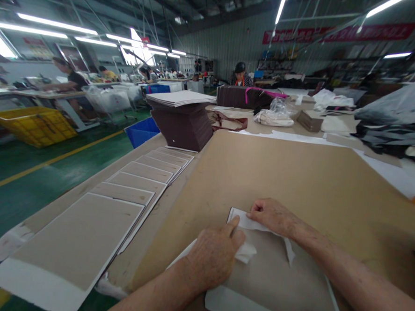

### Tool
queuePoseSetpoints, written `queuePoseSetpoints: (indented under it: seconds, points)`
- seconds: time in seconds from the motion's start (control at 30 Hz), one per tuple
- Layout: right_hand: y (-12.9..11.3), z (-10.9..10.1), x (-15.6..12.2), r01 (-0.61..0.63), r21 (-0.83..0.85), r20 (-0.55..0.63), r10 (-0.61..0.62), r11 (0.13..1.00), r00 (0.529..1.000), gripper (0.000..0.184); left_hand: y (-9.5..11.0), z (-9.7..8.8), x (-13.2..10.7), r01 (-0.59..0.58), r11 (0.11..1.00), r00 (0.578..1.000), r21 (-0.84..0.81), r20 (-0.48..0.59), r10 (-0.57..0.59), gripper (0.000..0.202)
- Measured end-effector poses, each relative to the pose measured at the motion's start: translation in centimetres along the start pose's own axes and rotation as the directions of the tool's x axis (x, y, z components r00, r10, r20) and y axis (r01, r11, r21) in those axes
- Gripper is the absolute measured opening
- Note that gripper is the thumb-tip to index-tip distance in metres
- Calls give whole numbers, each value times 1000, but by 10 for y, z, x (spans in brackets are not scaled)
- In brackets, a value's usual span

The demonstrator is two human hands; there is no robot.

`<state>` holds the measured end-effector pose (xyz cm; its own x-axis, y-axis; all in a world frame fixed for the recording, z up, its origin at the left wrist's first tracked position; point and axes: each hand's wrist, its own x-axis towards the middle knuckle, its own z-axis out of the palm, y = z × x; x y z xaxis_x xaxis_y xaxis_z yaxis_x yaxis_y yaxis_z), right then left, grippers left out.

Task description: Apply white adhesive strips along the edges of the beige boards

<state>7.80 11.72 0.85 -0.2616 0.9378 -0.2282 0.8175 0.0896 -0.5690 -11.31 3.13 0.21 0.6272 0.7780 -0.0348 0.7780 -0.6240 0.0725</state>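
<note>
In front of me lies a grey-beige panel [277,277] with white edges. My right hand [274,217] is closed in a pinch on a white strip [249,220] along the panel's far edge; part of the strip hangs loose and curls near my wrist. My left hand [217,254] rests over the panel's left side, its index finger pressed on the strip close to the far left corner. Its other fingers are curled over a crumpled white piece [246,253] that sticks out under the palm. Whether that piece is cloth or paper I cannot tell.
A large brown board [298,165] covers the worktable. Overlapping panels [80,227] lie in a row to the left, ending at a tall dark stack [183,123]. Plastic-wrapped material [400,111] is heaped at the right. A blue bin [142,132] and yellow bin [35,126] stand beyond. Other people sit farther off.
</note>
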Motion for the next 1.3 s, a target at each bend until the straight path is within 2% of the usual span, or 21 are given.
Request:
queuePoseSetpoints:
  seconds: [0.13,0.27,0.4,0.6,0.73,0.93,1.07,1.3]
  points:
    - [15,-9,-3,21,127,55,-29,992,998,17,-1,-1,1,2,1000,1000,3,6,-2,33]
    - [48,-39,-19,-8,290,203,-53,957,978,41,-2,1,3,-9,1000,1000,0,17,9,35]
    - [77,-60,-37,-76,350,189,9,934,982,42,-3,4,4,-4,1000,1000,-4,11,5,35]
    - [97,-42,-50,-122,301,24,120,946,992,27,-2,4,6,10,1000,999,12,36,-10,39]
    - [98,-32,-65,-120,267,-56,140,956,989,20,0,2,6,28,999,999,33,44,-29,39]
    - [96,-23,-76,-168,196,-169,203,966,965,21,1,-3,7,28,998,995,60,93,-34,41]
    - [97,-20,-75,-179,151,-208,208,972,956,21,2,-2,8,47,995,993,88,106,-56,40]
    - [95,-22,-77,-181,113,-207,201,977,957,18,0,1,8,32,997,994,74,102,-39,41]
